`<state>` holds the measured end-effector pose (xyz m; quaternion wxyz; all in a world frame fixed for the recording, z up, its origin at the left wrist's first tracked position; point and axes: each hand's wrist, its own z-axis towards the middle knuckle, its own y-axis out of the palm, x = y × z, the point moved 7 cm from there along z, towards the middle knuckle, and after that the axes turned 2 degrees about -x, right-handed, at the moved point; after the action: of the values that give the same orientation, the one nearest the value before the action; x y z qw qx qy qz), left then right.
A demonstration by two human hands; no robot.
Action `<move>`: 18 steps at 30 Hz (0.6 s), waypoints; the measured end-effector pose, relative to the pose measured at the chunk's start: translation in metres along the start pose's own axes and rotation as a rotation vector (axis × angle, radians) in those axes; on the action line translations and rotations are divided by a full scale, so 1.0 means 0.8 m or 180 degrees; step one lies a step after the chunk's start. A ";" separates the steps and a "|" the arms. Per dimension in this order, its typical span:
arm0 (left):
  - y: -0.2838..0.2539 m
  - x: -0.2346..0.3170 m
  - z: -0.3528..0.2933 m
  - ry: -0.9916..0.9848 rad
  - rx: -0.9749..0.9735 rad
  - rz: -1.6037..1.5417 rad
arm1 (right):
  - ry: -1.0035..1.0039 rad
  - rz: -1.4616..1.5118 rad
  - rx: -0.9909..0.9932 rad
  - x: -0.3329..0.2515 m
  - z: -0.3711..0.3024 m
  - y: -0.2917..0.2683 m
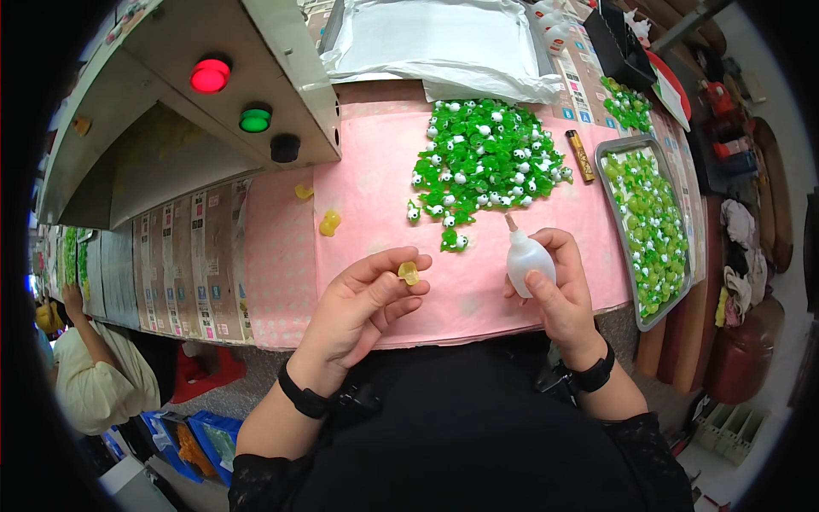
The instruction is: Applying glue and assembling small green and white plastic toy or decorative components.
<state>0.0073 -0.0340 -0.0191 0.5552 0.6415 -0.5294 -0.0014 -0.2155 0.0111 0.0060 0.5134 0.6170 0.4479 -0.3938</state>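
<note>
Between the thumb and fingers of my left hand (367,294) is a small translucent yellow piece (409,273), cupped in shape. My right hand (559,294) is wrapped round a white squeeze bottle (529,263), its brownish nozzle pointing up and away from me. Beyond both hands lies a heap of small green figures with white round parts (490,158), spread on a pink sheet (375,205). One green figure (454,241) sits apart at the heap's near edge. To the left of the heap, two more yellow pieces rest on the sheet, the nearer one (330,223) larger in view.
A metal tray (641,317) of green and white figures stands at the right. A dark tube-like stick (579,156) lies beside the heap. At the left rises a metal machine (183,102) with red and green lights. A paper-lined tray (435,43) is at the back. Another person (107,367) works far left.
</note>
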 end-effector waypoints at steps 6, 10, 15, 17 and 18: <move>-0.001 0.011 0.017 -0.0078 -0.0152 0.0153 | -0.0011 -0.0205 0.0116 -0.003 0.007 -0.011; 0.018 0.014 0.030 -0.0043 -0.0080 0.0149 | -0.0532 -0.0156 0.0260 -0.021 0.014 -0.013; 0.024 -0.018 0.030 -0.0361 -0.0407 -0.0144 | -0.0761 0.0158 0.0303 -0.027 0.018 -0.003; 0.023 -0.026 0.026 -0.0468 -0.0485 -0.0224 | -0.0731 0.0293 0.0314 -0.025 0.015 -0.002; 0.021 -0.026 0.023 -0.0469 -0.0455 -0.0249 | -0.0877 0.0119 0.0343 -0.030 0.012 0.000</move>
<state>-0.0239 -0.0305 -0.0265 0.5587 0.6185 -0.5419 -0.1080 -0.2223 -0.0022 0.0269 0.5434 0.5920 0.3398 -0.4886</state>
